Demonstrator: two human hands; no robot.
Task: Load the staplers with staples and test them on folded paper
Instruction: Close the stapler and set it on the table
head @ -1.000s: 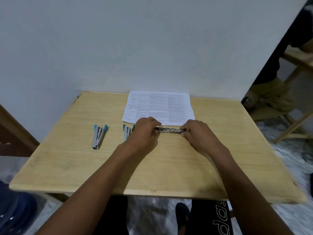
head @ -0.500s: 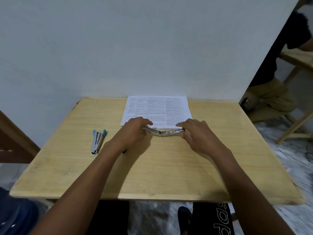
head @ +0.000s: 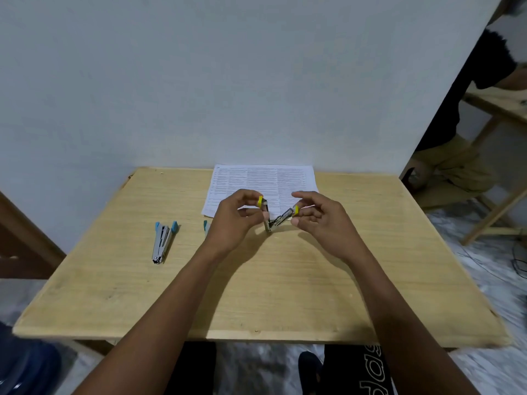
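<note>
A small metal stapler with yellow tips [head: 278, 219] is lifted above the wooden table [head: 256, 280], hinged open into a V. My left hand [head: 236, 220] pinches its left arm by the yellow end. My right hand [head: 319, 220] pinches the right arm by its yellow end. A printed paper sheet [head: 296, 178] lies flat behind the hands. A blue-tipped stapler [head: 163, 241] rests on the table at the left. A second blue-tipped stapler [head: 206, 226] is mostly hidden behind my left wrist.
A grey wall stands right behind the table's far edge. At the right, another person sits by a wooden table frame [head: 496, 178]. A dark blue object [head: 25, 363] sits on the floor at the lower left.
The yellow-tipped stapler lay flat and stretched out on the table under both hands. Now it is raised off the table and folded up into a V between my fingers.
</note>
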